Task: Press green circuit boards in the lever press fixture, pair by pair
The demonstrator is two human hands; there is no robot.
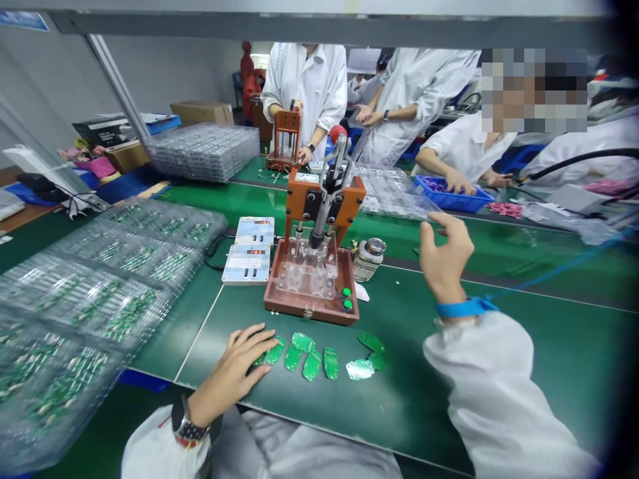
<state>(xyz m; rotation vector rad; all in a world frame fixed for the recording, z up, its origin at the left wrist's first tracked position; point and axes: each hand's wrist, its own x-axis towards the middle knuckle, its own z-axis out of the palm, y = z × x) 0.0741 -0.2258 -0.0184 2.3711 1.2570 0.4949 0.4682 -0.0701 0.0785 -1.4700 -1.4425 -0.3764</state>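
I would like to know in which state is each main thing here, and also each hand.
Left hand: open, partly over green boards
Green boards: loose on the table, some overlapping
Right hand: raised, open, holding nothing
Clamp lever: upright
Display boxes: on, red digits lit
Jar: capped
Green buttons: cannot tell whether pressed
Near trays: loaded with more boards
Blue bin: holding purple parts

Toward the near edge of the desk [529,359] lie circuit boards [312,366], a lever press [322,226] behind them, display boxes [247,263] left of it, a jar [370,259] right, and trays [167,299] overhanging the near-left corner.
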